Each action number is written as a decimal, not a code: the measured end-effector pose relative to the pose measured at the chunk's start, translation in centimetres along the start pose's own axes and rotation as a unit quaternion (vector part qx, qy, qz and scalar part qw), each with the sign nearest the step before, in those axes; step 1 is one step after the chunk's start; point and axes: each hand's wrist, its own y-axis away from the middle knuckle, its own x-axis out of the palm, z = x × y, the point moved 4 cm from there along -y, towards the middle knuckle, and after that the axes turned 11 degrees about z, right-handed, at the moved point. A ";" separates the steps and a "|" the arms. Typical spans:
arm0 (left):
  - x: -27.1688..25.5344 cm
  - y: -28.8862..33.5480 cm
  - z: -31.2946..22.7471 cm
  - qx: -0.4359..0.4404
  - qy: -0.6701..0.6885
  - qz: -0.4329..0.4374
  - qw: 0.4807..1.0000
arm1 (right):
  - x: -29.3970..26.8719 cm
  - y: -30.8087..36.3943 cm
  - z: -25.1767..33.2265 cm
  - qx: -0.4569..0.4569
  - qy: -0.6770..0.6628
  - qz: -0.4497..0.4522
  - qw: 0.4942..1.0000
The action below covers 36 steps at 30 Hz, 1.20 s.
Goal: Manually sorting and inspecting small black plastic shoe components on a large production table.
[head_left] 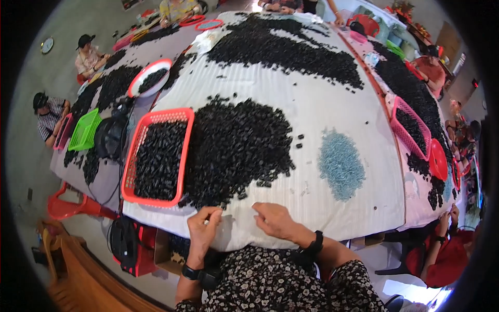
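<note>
My left hand [204, 228] is closed in a pinch at the near edge of a large pile of small black cylindrical pieces [244, 145]. Whatever it holds, if anything, is too small to make out. To its right, my right hand [276, 221] hovers over the white cloth with curled fingers, and its grip is hidden too. The two hands are a short way apart. A red-orange plastic basket [188, 156] full of the same black pieces stands left of the pile. Right of the pile lies a heap of small clear bluish pieces [341, 165].
The white-covered table [332, 223] carries a long spread of black pieces [286, 52] at its far side. A red-rimmed white basin [167, 64] and a green basket [86, 130] stand to the left. On the right side table sits a pink basket [427, 151]. Several people sit around.
</note>
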 end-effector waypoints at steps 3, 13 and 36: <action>-2.6 1.3 -0.6 0.006 -0.052 0.004 0.999 | -1.0 0.6 -0.2 0.062 -0.095 0.040 0.993; -6.0 4.9 4.9 -0.152 -0.138 0.160 0.966 | -6.7 6.9 0.3 0.190 -0.250 0.348 0.883; -7.9 7.5 21.0 -0.389 -0.021 0.327 0.861 | -2.3 22.6 -12.9 0.494 -0.250 0.417 0.721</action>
